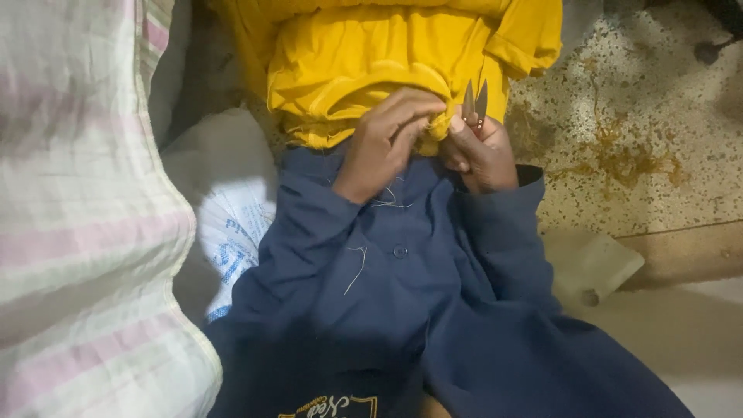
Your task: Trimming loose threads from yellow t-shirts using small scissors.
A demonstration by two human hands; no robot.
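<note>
A yellow garment [364,54] lies bunched on my lap, above my dark blue sleeves. My left hand [387,139] pinches a folded edge of the yellow garment near its lower hem. My right hand [480,151] is right beside it, holding small metal thread snips [474,102] with the two blades pointing up and slightly apart. The blades stand next to the pinched fabric edge. Loose white threads [357,267] lie on my blue clothing.
A large white woven sack with pink stripes [85,232] fills the left side. A white printed bag [232,201] lies behind it. Speckled, stained floor [642,116] is on the right, with a pale flat piece [596,267] lying on it.
</note>
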